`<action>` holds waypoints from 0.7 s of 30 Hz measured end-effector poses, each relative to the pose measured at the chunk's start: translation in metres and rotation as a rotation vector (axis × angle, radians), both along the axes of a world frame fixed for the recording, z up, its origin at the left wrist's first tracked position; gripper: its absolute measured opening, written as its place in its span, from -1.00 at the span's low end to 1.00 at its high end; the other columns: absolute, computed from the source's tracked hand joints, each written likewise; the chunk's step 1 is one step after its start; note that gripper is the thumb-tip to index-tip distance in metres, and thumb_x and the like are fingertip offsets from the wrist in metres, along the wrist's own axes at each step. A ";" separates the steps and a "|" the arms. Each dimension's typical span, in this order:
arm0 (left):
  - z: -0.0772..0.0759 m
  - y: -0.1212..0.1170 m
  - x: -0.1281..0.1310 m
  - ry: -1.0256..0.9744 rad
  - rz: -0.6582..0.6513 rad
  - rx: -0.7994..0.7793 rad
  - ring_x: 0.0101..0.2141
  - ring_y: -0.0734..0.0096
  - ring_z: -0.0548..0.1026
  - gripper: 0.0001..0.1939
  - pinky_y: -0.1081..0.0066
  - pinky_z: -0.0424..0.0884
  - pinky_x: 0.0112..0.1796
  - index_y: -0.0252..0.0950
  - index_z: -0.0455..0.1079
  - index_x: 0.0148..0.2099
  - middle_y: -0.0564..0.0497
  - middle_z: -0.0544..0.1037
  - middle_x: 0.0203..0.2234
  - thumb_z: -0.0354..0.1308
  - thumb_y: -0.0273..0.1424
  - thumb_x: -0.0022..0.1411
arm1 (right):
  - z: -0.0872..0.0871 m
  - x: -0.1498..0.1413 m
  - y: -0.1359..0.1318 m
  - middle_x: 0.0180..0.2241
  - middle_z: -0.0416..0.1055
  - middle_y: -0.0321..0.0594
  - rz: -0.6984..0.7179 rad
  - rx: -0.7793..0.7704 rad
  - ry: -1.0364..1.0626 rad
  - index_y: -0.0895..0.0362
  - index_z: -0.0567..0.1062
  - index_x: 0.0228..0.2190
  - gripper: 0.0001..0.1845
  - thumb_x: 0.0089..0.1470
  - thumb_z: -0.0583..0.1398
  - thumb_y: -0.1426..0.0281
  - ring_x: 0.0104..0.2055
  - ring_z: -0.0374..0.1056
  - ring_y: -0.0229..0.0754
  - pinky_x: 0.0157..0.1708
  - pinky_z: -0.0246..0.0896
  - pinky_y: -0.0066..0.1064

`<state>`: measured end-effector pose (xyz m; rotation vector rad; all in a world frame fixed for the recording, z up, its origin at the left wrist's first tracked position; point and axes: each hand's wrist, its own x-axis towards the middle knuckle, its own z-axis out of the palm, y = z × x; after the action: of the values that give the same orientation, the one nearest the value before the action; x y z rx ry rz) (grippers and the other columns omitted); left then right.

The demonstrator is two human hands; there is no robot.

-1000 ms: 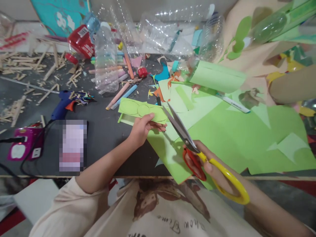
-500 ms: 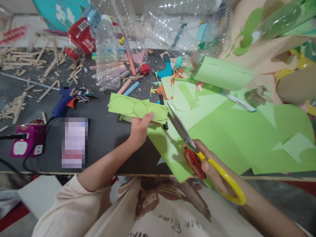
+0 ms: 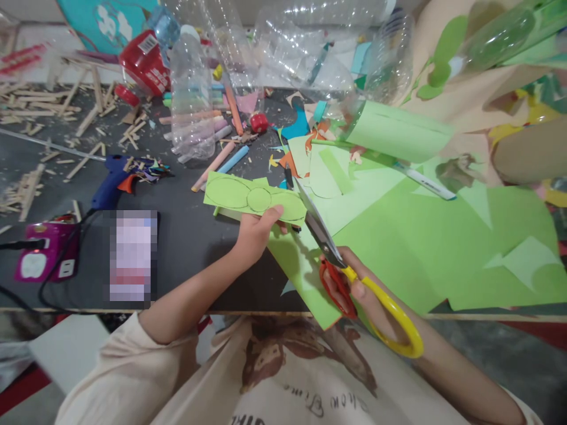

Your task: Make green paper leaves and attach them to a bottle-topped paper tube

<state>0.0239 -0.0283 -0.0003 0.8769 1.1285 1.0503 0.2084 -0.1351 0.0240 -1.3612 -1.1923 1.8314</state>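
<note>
My left hand pinches a strip of light green paper between thumb and fingers, held above the dark table. Pencilled on the strip are a small circle in the middle and a long oval on each side. My right hand is wrapped round the handles of a pair of scissors, one loop yellow and one red. Their blades point up and to the left, with the tips close to the strip's right end. Whether the blades touch the paper I cannot tell.
Large green paper sheets cover the table's right side. At left lie a blue glue gun, a phone with a blurred screen and a magenta power box. Clear plastic bottles, chalk-like sticks and wooden sticks fill the back.
The paper strip in my left hand has shifted slightly right and down. My right hand has brought the scissors a little to the left, and their blades look closer together.
</note>
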 end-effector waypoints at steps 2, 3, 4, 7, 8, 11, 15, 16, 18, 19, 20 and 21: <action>-0.001 -0.001 0.000 0.002 0.006 -0.008 -0.68 0.45 0.41 -0.80 0.44 0.39 -0.58 -0.28 0.33 -0.57 0.06 0.46 -0.72 0.17 -0.28 -0.05 | 0.001 0.000 -0.001 -0.48 0.17 -0.41 -0.020 0.005 0.045 0.01 0.28 -0.09 -0.32 0.04 0.04 -0.27 -0.60 -0.05 -0.38 -0.66 -0.04 -0.49; -0.001 -0.001 0.000 0.001 0.005 -0.008 -0.68 0.45 0.41 -0.81 0.44 0.39 -0.58 -0.28 0.34 -0.57 0.06 0.47 -0.71 0.18 -0.29 -0.04 | 0.001 0.000 -0.001 -0.48 0.17 -0.42 -0.019 0.004 0.061 0.01 0.28 -0.09 -0.34 0.06 0.05 -0.25 -0.60 -0.05 -0.38 -0.66 -0.04 -0.50; -0.001 -0.002 -0.001 0.000 0.002 -0.004 -0.68 0.45 0.42 -0.80 0.43 0.39 -0.57 -0.28 0.34 -0.57 0.05 0.47 -0.71 0.17 -0.29 -0.03 | 0.001 0.000 -0.001 -0.48 0.17 -0.42 -0.019 0.005 0.070 0.01 0.28 -0.10 -0.36 0.08 0.05 -0.24 -0.60 -0.05 -0.38 -0.66 -0.04 -0.50; -0.001 -0.002 0.000 -0.001 -0.014 0.016 -0.68 0.44 0.42 -0.79 0.43 0.39 -0.57 -0.28 0.34 -0.57 0.05 0.47 -0.71 0.17 -0.28 0.00 | 0.002 0.000 0.000 -0.50 0.15 -0.44 -0.015 -0.004 0.063 0.02 0.28 -0.11 -0.35 0.07 0.05 -0.25 -0.61 -0.07 -0.39 -0.67 -0.04 -0.50; -0.001 -0.002 0.000 0.000 -0.018 0.021 -0.68 0.43 0.43 -0.78 0.43 0.39 -0.57 -0.28 0.34 -0.57 0.04 0.48 -0.71 0.17 -0.28 0.01 | 0.003 -0.001 0.000 -0.51 0.14 -0.45 -0.016 -0.008 0.056 0.03 0.28 -0.11 -0.34 0.05 0.04 -0.26 -0.62 -0.08 -0.40 -0.67 -0.05 -0.50; -0.003 -0.002 0.000 -0.002 -0.030 0.027 -0.67 0.40 0.45 -0.75 0.41 0.39 -0.56 -0.27 0.32 -0.60 0.02 0.48 -0.71 0.16 -0.27 0.04 | 0.004 -0.002 0.002 -0.52 0.13 -0.46 -0.010 -0.013 0.045 0.03 0.28 -0.10 -0.29 0.02 0.03 -0.29 -0.64 -0.09 -0.41 -0.69 -0.07 -0.50; -0.005 -0.002 -0.002 -0.014 -0.039 0.018 -0.65 0.38 0.47 -0.71 0.39 0.41 -0.53 -0.26 0.31 -0.62 0.01 0.48 -0.72 0.16 -0.26 0.06 | 0.004 -0.002 0.003 -0.51 0.14 -0.45 -0.004 -0.011 0.033 0.03 0.28 -0.09 -0.26 0.01 0.03 -0.31 -0.64 -0.08 -0.41 -0.69 -0.09 -0.51; -0.006 -0.002 -0.002 -0.015 -0.042 0.015 -0.64 0.37 0.47 -0.71 0.39 0.41 -0.53 -0.26 0.31 -0.61 0.01 0.49 -0.71 0.16 -0.26 0.06 | 0.004 -0.001 0.002 -0.52 0.13 -0.45 -0.005 -0.012 0.032 0.03 0.28 -0.09 -0.26 0.01 0.03 -0.31 -0.64 -0.08 -0.41 -0.69 -0.09 -0.51; -0.006 -0.002 -0.002 -0.016 -0.044 0.014 -0.64 0.37 0.48 -0.73 0.39 0.40 -0.54 -0.26 0.32 -0.60 0.01 0.49 -0.71 0.16 -0.26 0.06 | 0.003 -0.001 0.001 -0.52 0.14 -0.44 -0.007 -0.013 0.036 0.03 0.28 -0.08 -0.27 0.01 0.03 -0.31 -0.64 -0.08 -0.40 -0.69 -0.10 -0.51; -0.005 -0.002 -0.002 -0.014 -0.044 0.012 -0.64 0.36 0.48 -0.74 0.39 0.40 -0.54 -0.26 0.33 -0.59 0.01 0.49 -0.71 0.16 -0.26 0.05 | 0.002 0.000 0.001 -0.51 0.14 -0.44 -0.011 -0.010 0.042 0.03 0.28 -0.08 -0.27 0.01 0.03 -0.30 -0.63 -0.08 -0.40 -0.69 -0.10 -0.51; -0.005 -0.003 -0.002 -0.010 -0.044 0.009 -0.64 0.35 0.49 -0.75 0.39 0.40 -0.54 -0.26 0.33 -0.58 0.01 0.50 -0.71 0.16 -0.25 0.05 | 0.000 0.000 0.000 -0.51 0.15 -0.43 -0.015 -0.007 0.050 0.03 0.28 -0.08 -0.28 0.02 0.03 -0.30 -0.63 -0.08 -0.40 -0.68 -0.09 -0.50; -0.004 -0.003 -0.002 -0.003 -0.047 0.004 -0.64 0.34 0.49 -0.74 0.38 0.41 -0.54 -0.26 0.33 -0.58 0.01 0.50 -0.71 0.16 -0.24 0.05 | -0.001 0.001 -0.001 -0.50 0.15 -0.42 -0.018 -0.003 0.058 0.03 0.28 -0.08 -0.28 0.03 0.03 -0.29 -0.63 -0.07 -0.40 -0.68 -0.08 -0.50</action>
<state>0.0219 -0.0310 -0.0044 0.9002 1.0984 1.0156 0.2090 -0.1358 0.0231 -1.3069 -1.1446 1.8481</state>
